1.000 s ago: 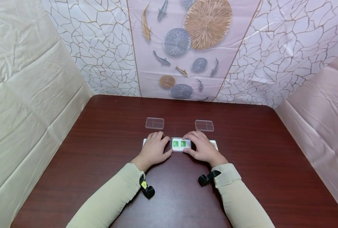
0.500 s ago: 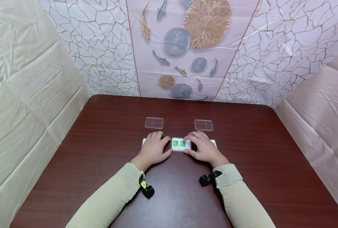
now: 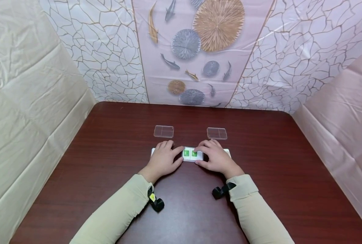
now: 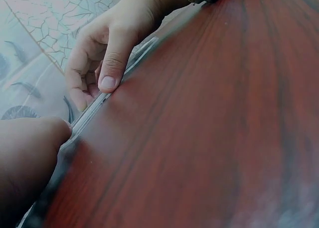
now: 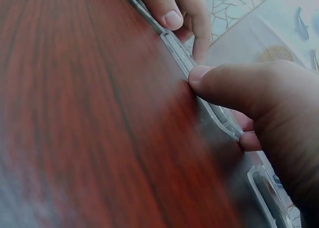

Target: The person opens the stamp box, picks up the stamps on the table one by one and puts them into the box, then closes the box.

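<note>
A flat clear plastic case [image 3: 190,158] with a white inside and two green squares lies on the table between my hands. My left hand [image 3: 162,157] holds its left end, index fingertip at the far corner and thumb at the near one. From the right, my right hand [image 3: 216,157] grips it with the thumb on the near edge, and the index fingertip overlaps the right green square. The right wrist view shows the right thumb [image 5: 202,76] against the case's side edge [image 5: 214,120]. Both palms hang over further pale cases, mostly hidden.
Two clear rectangular plastic lids, a left one [image 3: 164,131] and a right one [image 3: 217,133], lie beyond the hands on the dark red wooden table [image 3: 181,210]. A pale case end [image 3: 227,151] shows past the right hand, another [image 3: 152,151] past the left. Patterned cloth hangs behind.
The right index fingertip has slid from the case's far edge onto its top, over the right green square. The left index fingertip has shifted slightly right onto the case's corner.
</note>
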{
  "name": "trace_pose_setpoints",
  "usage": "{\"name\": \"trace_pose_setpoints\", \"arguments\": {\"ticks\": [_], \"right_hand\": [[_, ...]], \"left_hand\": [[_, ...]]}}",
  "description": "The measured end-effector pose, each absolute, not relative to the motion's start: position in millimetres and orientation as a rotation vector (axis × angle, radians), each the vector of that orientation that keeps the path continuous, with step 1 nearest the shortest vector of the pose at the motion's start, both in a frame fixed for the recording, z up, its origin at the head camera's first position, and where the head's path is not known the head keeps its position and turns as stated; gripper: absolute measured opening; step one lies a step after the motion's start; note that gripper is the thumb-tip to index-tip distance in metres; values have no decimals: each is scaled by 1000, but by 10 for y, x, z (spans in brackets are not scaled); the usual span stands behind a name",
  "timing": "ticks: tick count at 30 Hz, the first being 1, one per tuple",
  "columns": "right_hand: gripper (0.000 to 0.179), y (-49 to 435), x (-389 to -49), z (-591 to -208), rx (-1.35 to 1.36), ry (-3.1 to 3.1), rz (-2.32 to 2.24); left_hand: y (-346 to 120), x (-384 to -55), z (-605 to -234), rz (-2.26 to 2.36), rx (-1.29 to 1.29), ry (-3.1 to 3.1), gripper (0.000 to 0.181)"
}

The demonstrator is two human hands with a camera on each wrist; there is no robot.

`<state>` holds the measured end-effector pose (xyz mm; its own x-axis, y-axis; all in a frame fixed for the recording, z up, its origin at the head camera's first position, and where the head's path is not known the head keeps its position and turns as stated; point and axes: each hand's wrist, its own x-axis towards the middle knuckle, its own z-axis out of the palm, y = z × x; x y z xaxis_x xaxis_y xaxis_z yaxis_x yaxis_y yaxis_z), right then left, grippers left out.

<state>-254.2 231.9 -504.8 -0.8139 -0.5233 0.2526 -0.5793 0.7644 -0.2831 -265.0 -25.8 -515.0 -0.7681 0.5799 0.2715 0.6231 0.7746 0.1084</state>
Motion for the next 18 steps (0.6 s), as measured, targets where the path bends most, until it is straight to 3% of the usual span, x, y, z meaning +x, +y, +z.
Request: {"name": "trace_pose_setpoints", "arguments": {"ticks": [18], "right_hand": [[36, 2312, -2552, -5076, 901, -2771, 554]], "left_hand": [[-253, -2660, -5163, -284, -904, -2763, 44]]}}
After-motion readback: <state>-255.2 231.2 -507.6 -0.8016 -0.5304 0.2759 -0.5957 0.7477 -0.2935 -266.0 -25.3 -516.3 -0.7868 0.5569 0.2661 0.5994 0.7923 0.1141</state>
